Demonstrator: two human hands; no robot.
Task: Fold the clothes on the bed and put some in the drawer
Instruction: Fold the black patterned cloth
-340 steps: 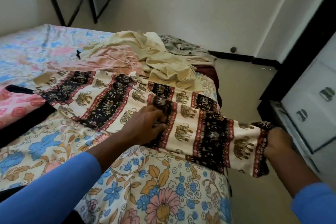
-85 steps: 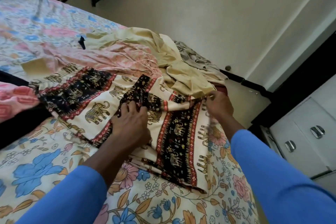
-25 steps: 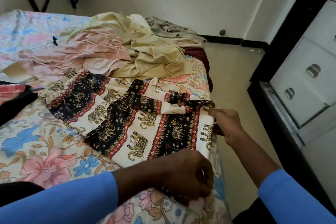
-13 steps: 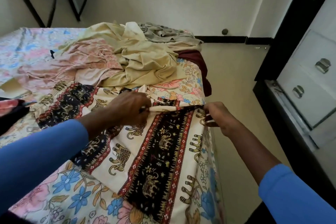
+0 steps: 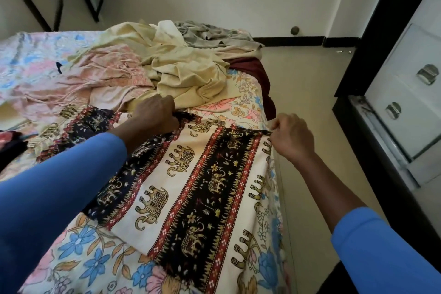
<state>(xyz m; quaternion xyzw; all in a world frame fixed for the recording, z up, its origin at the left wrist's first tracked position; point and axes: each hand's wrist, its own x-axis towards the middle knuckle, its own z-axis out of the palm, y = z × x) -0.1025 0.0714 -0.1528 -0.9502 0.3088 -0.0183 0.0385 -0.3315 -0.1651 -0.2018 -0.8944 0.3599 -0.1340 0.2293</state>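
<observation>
Cotton-like cloth (image 5: 191, 186), elephant print in black and red bands, is held at its far edge by both hands.
- Left hand (image 5: 155, 114): fingers curled round the edge at its inner end.
- Right hand (image 5: 292, 136): pinches the outer corner, at the bed's side.
- The edge runs taut between them.

The cloth lies flat on the bed (image 5: 78, 253), along its right side. One part trails off to the left, past the left sleeve.

Beyond the hands is an unfolded pile (image 5: 186, 71) of yellow, pink, grey and maroon pieces. Drawers (image 5: 405, 93) stand to the right, across the floor, and appear shut.

Step, as judged: folding the print cloth, squaring its far edge. The task looks early, with the pile loose.

Next move calls for an even pull with both hands. Bring the far edge over to the near one, match the corners, and gather in the trailing part.
</observation>
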